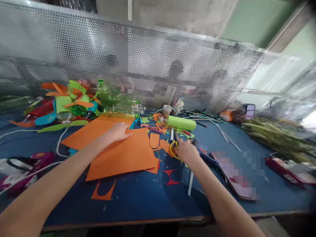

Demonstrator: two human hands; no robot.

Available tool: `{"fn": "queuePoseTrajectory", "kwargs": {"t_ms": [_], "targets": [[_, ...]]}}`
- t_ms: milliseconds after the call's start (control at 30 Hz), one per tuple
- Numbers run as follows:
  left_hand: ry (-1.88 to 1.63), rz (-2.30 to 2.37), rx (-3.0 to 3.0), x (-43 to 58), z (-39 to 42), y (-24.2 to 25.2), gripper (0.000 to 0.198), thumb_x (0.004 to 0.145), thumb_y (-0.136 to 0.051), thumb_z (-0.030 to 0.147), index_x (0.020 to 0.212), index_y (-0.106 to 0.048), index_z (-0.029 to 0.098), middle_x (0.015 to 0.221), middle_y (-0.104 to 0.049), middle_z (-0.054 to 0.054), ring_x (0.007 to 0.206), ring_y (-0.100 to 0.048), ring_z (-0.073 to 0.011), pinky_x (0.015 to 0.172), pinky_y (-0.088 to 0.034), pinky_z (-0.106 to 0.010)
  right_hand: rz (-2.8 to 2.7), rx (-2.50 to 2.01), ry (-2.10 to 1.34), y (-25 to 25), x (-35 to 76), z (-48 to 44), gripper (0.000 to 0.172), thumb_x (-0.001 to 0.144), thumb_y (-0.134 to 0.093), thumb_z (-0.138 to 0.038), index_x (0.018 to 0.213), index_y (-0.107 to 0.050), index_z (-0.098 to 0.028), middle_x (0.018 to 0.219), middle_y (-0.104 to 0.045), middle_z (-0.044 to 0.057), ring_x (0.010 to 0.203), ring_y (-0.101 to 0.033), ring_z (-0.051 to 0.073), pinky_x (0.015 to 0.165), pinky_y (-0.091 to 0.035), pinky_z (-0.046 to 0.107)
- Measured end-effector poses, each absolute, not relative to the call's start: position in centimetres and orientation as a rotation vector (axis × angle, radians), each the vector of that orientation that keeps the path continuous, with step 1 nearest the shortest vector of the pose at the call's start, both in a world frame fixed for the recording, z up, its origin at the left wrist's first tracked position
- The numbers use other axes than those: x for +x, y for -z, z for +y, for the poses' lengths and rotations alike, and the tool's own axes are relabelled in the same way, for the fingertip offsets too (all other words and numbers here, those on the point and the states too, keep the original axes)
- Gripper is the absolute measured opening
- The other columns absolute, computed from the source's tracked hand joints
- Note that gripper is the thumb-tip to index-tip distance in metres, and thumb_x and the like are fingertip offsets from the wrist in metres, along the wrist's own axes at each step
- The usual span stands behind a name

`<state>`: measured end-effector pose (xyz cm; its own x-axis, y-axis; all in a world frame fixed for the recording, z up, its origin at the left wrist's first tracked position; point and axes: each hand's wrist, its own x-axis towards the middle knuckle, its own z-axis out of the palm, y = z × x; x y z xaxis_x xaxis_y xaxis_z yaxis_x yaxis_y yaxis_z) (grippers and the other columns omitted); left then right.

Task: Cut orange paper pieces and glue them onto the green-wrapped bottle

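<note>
The flat, bright-orange paper sheets (125,153) lie left of centre on the dark-blue surface (148,204), under the left hand (119,132); whether its fingers pinch an edge, I cannot tell. The right hand's (187,150) fingers curl at the yellow-handled scissors (171,150), their grip unclear. The sheets look light, bendable, easily creased, probably best held by an edge.

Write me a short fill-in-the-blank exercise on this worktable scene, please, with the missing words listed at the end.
1. The large sheet under the left hand is coloured ____.
2. The hand at the yellow-handled scissors is the person's ____ hand.
3. The tabletop is coloured ____.
4. The light green cylinder lies on its ____ rather than standing upright.

Missing words: orange; right; blue; side.
</note>
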<state>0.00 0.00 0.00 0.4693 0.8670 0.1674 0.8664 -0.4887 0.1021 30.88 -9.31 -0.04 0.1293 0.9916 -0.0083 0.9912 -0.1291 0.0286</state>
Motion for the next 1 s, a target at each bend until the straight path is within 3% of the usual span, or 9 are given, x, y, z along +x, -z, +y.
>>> {"fn": "queuePoseTrajectory", "kwargs": {"t_ms": [233,333,467,567,700,833,1000], "targets": [[-0.322,1.574,2.603,0.1,0.2,0.9,0.034,0.073,-0.050,0.038,0.095,-0.058,0.013,0.088,-0.061,-0.011,0.084,-0.057,-0.0243,0.072,-0.042,-0.031,2.143,2.331,0.144,-0.6,31.1,-9.1,0.031,0.082,-0.049,-0.025,0.107,-0.045,-0.009,0.092,-0.066,0.019,0.084,-0.064,0.028,0.067,-0.042,0.031],[-0.349,1.557,2.587,0.4,0.1,0.8,0.036,0.071,-0.050,0.037,0.096,-0.057,0.012,0.094,-0.059,-0.014,0.090,-0.055,-0.0262,0.076,-0.041,-0.032,2.202,2.394,0.166,-1.6,31.6,-9.5,0.029,0.079,-0.050,-0.023,0.105,-0.044,-0.011,0.092,-0.065,0.017,0.082,-0.063,0.026,0.065,-0.041,0.029],[-0.352,1.552,2.537,0.4,0.0,0.4,0.044,0.070,-0.049,0.035,0.108,-0.055,0.014,0.093,-0.061,-0.011,0.089,-0.057,-0.0269,0.075,-0.042,-0.034,2.371,2.420,0.201,-2.7,31.8,-10.2,0.044,0.074,-0.055,-0.025,0.112,-0.037,-0.014,0.094,-0.063,0.010,0.078,-0.060,0.020,0.062,-0.040,0.025],[-0.361,1.547,2.483,0.1,0.1,-0.1,0.042,0.068,-0.051,0.034,0.105,-0.057,0.016,0.089,-0.063,-0.007,0.083,-0.059,-0.0241,0.072,-0.044,-0.031,2.519,2.358,0.240,-2.6,31.2,-10.4,0.054,0.072,-0.056,-0.021,0.119,-0.030,-0.016,0.092,-0.061,0.006,0.072,-0.058,0.016,0.060,-0.039,0.023],[-0.525,1.625,2.434,-0.6,0.3,-0.6,0.041,0.069,-0.048,0.032,0.107,-0.053,0.016,0.099,-0.060,-0.009,0.093,-0.057,-0.0240,0.081,-0.043,-0.032,2.602,2.251,0.307,-1.4,30.3,-10.6,0.047,0.074,-0.058,-0.029,0.114,-0.035,-0.017,0.080,-0.062,0.002,0.064,-0.057,0.016,0.056,-0.038,0.023],[-0.618,1.661,2.391,-1.1,0.3,-0.3,0.042,0.067,-0.050,0.032,0.105,-0.051,0.015,0.108,-0.056,-0.011,0.102,-0.053,-0.0258,0.088,-0.039,-0.034,2.585,2.215,0.281,-0.3,29.7,-11.4,0.035,0.081,-0.052,-0.032,0.110,-0.041,-0.016,0.088,-0.064,0.007,0.072,-0.060,0.017,0.060,-0.039,0.023],[-0.640,1.684,2.244,-1.2,0.4,-0.4,0.041,0.067,-0.051,0.039,0.102,-0.049,0.018,0.090,-0.063,-0.005,0.083,-0.061,-0.0235,0.071,-0.046,-0.031,2.514,2.152,0.140,-0.8,28.9,-13.4,0.037,0.083,-0.053,-0.028,0.117,-0.043,-0.017,0.095,-0.064,0.007,0.086,-0.061,0.017,0.068,-0.040,0.022]]}}
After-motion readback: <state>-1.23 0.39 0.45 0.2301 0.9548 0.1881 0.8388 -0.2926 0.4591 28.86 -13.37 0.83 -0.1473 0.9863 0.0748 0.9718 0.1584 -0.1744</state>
